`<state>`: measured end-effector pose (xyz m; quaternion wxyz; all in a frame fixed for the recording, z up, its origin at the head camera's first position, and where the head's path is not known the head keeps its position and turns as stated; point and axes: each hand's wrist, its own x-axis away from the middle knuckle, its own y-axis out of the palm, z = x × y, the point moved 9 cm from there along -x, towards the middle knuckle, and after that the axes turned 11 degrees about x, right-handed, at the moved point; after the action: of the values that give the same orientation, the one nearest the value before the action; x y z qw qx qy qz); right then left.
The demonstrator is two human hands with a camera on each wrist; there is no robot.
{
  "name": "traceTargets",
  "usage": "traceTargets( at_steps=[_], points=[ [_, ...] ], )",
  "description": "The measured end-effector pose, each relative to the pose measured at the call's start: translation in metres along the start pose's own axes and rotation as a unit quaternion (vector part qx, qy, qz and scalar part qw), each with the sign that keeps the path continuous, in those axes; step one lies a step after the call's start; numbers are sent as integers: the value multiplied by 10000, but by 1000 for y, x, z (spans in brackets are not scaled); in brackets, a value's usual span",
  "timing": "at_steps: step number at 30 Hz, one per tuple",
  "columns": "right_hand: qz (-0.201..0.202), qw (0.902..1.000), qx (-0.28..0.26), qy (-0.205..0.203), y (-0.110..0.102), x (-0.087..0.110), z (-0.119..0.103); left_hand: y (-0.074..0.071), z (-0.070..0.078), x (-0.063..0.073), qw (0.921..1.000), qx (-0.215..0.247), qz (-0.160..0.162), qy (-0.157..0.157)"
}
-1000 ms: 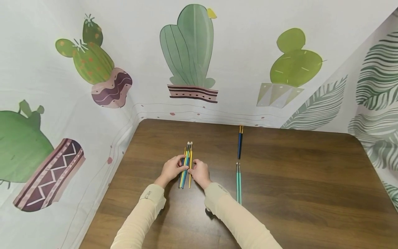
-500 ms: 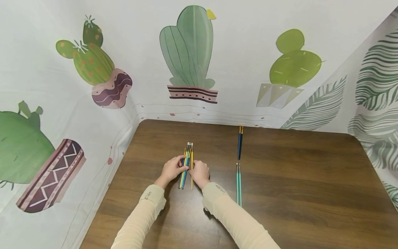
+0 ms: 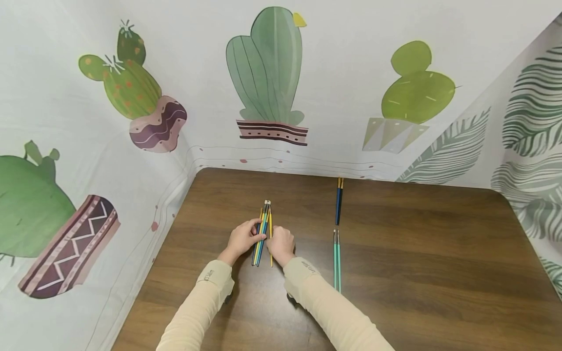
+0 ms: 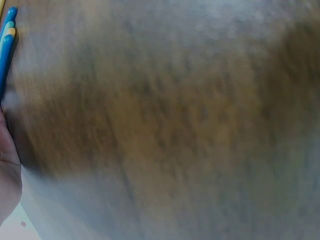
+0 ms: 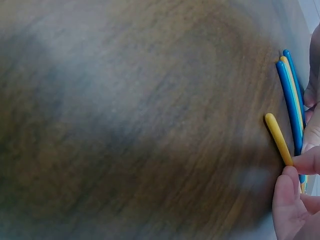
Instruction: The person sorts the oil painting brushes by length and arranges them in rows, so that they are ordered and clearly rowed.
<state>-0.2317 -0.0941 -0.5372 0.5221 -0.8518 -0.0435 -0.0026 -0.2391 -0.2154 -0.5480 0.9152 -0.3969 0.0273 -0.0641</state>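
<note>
A bunch of slim paintbrushes [image 3: 259, 253] with blue, yellow and teal handles lies on the wooden table, pale bristles toward the wall. My left hand [image 3: 240, 239] holds this bunch from the left, thumb across the handles. Just to its right, my right hand [image 3: 282, 242] pinches a single yellow paintbrush [image 3: 270, 220] between thumb and finger. In the right wrist view the yellow handle's rounded end sticks out from the fingertips [image 5: 287, 185], beside the bunched blue handles [image 5: 290, 100]. Only a few handle ends [image 4: 7, 50] show at the left wrist view's edge.
Two dark blue paintbrushes [image 3: 339, 202] lie right of the hands, near the table's back edge. In line below them are two teal paintbrushes [image 3: 337, 263], close to the right sleeve [image 3: 333, 304]. A cactus-printed cloth [image 3: 333, 97] hangs behind the wooden table [image 3: 430, 253].
My right hand has closed in on the yellow paintbrush and its handle end has shifted slightly right, away from the bunch. The left hand has stayed in place.
</note>
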Motion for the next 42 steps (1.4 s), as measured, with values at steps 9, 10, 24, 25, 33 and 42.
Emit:
traceTargets(
  at_steps=[9,10,24,25,33,42],
  points=[
    [20,10000,-43,10,-1,1,0,1,-1,0,10000,-25,8,14],
    [-4,10000,-69,-17,0,1,0,1,-1,0,10000,-17,9,27],
    [-247,9984,-507,-50,6,-1,10,2,-2,0,9999,16,-70,-124],
    [-240,9985,-486,-45,6,-1,10,2,-2,0,9999,13,-63,-126],
    [-211,9992,-329,33,7,-1,8,1,-1,0,9999,-24,-42,-96],
    [-166,9993,-338,-31,4,-1,3,2,-3,-1,10000,11,-37,-73]
  ],
)
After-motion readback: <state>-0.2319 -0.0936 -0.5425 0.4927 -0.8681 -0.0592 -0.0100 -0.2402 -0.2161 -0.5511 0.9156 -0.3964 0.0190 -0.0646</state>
